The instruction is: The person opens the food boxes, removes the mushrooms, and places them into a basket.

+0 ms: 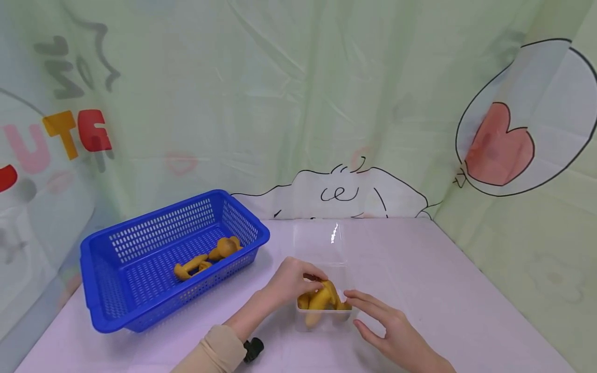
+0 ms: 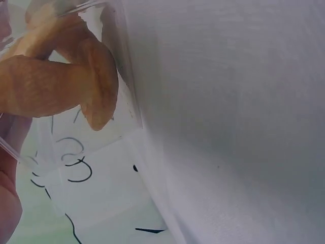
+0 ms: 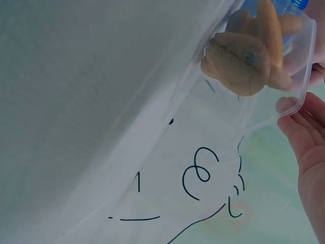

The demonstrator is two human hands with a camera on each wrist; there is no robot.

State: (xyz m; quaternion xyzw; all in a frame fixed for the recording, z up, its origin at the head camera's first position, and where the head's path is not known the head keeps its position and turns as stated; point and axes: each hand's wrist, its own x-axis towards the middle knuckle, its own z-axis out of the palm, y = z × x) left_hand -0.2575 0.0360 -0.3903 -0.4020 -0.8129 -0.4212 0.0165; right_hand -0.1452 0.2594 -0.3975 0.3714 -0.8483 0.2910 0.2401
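Observation:
A clear plastic box (image 1: 326, 325) holds several yellow-brown mushrooms, with a transparent lid (image 1: 319, 243) open at its far side. My left hand (image 1: 293, 282) reaches over the box's left rim, and its thumb and fingers pinch a mushroom (image 1: 321, 300) that leans inside. In the left wrist view, the stem and cap of a mushroom (image 2: 45, 86) show through the wall. My right hand (image 1: 387, 326) is at the box's right side, fingers extended and fingertips at the rim. In the right wrist view, a broad mushroom cap (image 3: 236, 63) faces the wall nearest that camera.
A blue perforated basket (image 1: 182, 296) stands at the left with several mushrooms (image 1: 226, 247) near its front right side. A small black object (image 1: 253, 349) is beside the left wrist. The pale table (image 1: 420, 269) ends at a printed curtain (image 1: 261, 103) behind and at both sides.

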